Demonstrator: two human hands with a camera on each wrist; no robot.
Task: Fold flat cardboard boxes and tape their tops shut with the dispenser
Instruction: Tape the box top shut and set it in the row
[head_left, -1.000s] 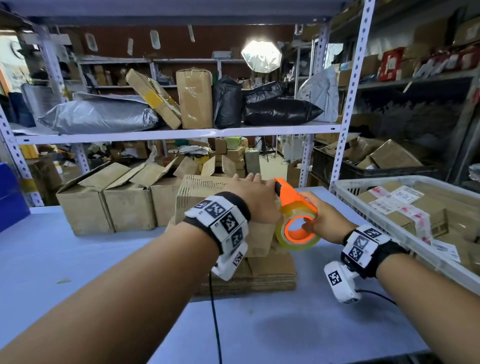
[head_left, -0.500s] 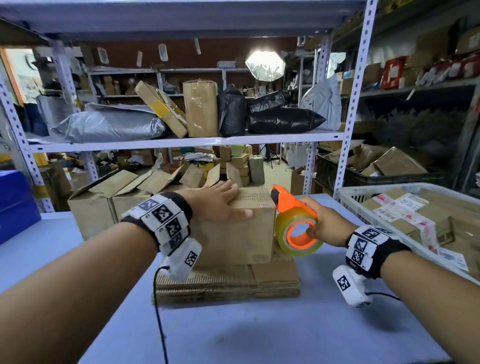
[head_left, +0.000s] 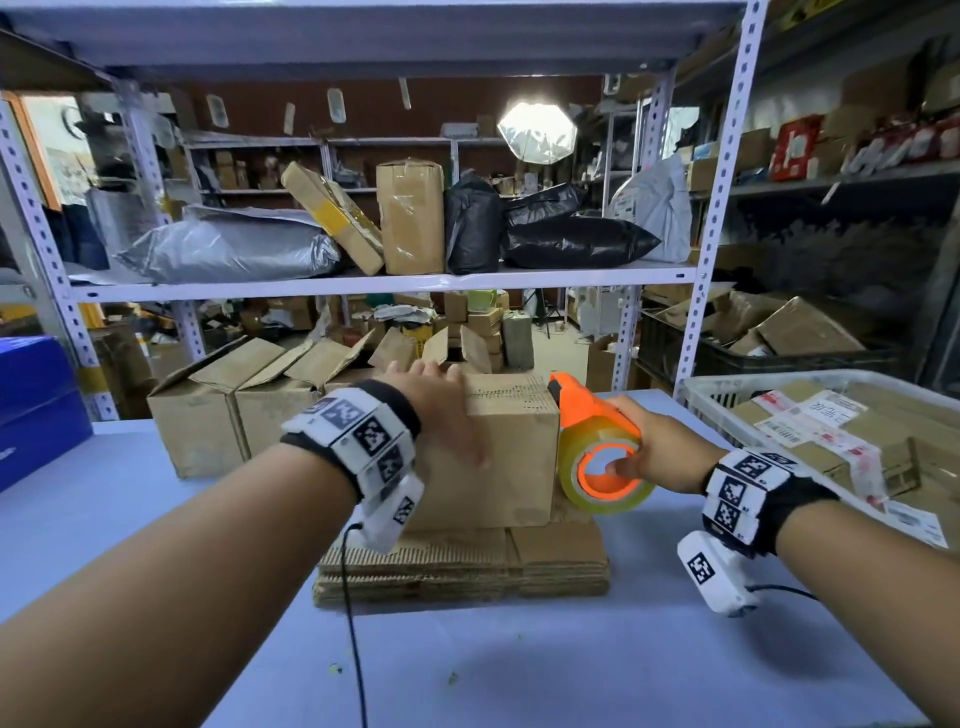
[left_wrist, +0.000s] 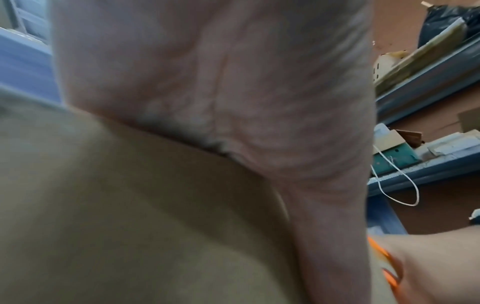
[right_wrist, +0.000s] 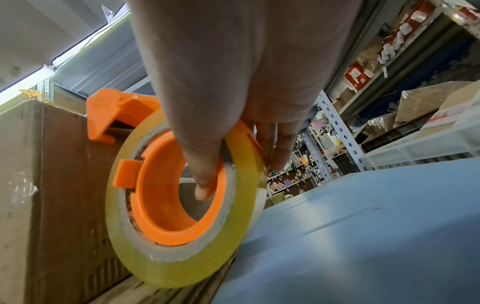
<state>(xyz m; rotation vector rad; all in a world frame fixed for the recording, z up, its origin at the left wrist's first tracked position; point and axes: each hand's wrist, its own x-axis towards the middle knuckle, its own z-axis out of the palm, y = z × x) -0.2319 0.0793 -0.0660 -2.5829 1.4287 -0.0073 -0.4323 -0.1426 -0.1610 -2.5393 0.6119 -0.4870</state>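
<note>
We have one box (head_left: 498, 447) folded up and standing on the stack of flat boxes (head_left: 467, 566) in the middle of the tabletop (head_left: 571, 665). Our left hand (head_left: 441, 415) lies over its near top edge with fingers straight, the thumb down the front face, pressing the flaps closed rather than gripping. Our right hand (head_left: 649, 447) is clamped on the tape dispenser (head_left: 597, 447): the thumb hooks through the orange core and the fingers wrap the outside of the roll, as the right wrist view shows plainly. The dispenser sits against the box's right side, its orange cutter head at the top right corner.

From this we judge that the folding of this box is done and the taping is at its start or its end; we cannot make out a strip of tape across the top, so we cannot tell which. The stack of flat boxes beneath looks several deep, so most of the folding is left. Behind, a row of open boxes (head_left: 234, 410) stands with flaps up and apparently untaped. A white basket (head_left: 727, 410) of labelled parcels sits to the right.
</note>
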